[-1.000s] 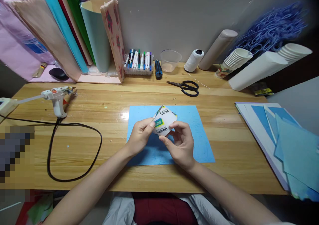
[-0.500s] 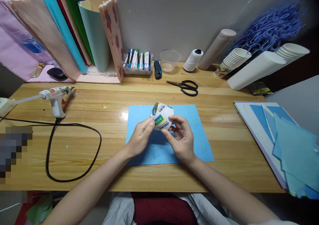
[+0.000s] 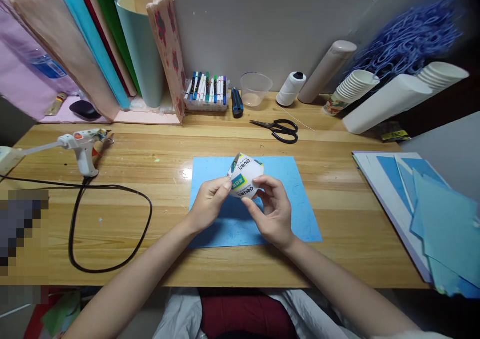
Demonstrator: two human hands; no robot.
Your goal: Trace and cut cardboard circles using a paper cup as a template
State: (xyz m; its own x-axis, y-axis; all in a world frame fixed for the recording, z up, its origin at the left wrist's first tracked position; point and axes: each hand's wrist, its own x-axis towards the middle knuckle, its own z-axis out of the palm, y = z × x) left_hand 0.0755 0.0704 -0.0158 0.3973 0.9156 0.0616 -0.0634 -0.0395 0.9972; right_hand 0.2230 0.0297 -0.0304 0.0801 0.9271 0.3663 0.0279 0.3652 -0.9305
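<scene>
Turned and flexed slightly since the earlier frames, the printed white piece (image 3: 247, 173) is gripped by both hands in nearly the same places, its curled edge at the upper left and its green label beside the left thumb.

At the far left, a white glue gun (image 3: 85, 154) stands on the wooden table (image 3: 352, 219), and its black cord (image 3: 151, 214) loops towards the near edge. Behind it are rolled papers and a pink cardboard holder (image 3: 170, 54).

Next comes the left hand (image 3: 208, 204), its thumb pressed down on the lower left side of the piece, with the fingers closed behind and mostly hidden. Between the two hands, the piece is held up over the blue sheet (image 3: 300, 214), tilted, with its printed face showing. To its right, the right hand (image 3: 273, 211) is partly open and curved: the thumb meets the lower edge and the index finger the right side, a small gap between them, while the other fingers curl beneath.

Behind the sheet, from left to right, are a box of markers (image 3: 207, 94), a blue and black cutter (image 3: 237, 103), a clear bowl (image 3: 256, 89), black-handled scissors (image 3: 279, 130) and a white thread spool (image 3: 291, 89). Further right are stacked paper cups (image 3: 352, 90), then blue and pale green sheets (image 3: 446, 219).
</scene>
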